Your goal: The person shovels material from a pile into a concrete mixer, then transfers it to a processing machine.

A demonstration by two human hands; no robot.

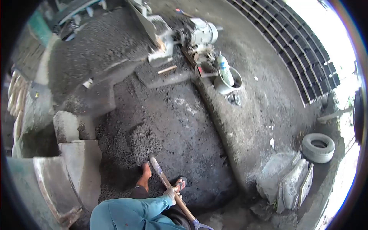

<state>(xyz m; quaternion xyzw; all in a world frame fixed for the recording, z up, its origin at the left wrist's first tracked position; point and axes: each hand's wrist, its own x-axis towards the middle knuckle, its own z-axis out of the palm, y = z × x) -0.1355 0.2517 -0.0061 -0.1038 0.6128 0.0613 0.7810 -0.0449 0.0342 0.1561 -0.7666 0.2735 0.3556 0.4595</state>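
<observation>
My left hand (170, 194), which seems to wear a pale glove, is closed round the wooden shaft of a shovel (167, 181). The shaft slants from a purple grip at the bottom edge up to a metal neck. The shovel's blade is covered by a heap of dark, gravelly mix (145, 142) in front of my feet. A teal sleeve (126, 214) runs along my left arm. My right hand does not show; the grip end lies at the frame's lower edge.
A raised ledge borders the floor on the right, with a bucket holding a bottle (226, 74) and a motor (203, 32). A tire (318, 147) and slabs (293, 184) lie right. Concrete blocks (82, 165) stand left; black grid-like rows (291, 42) lie upper right.
</observation>
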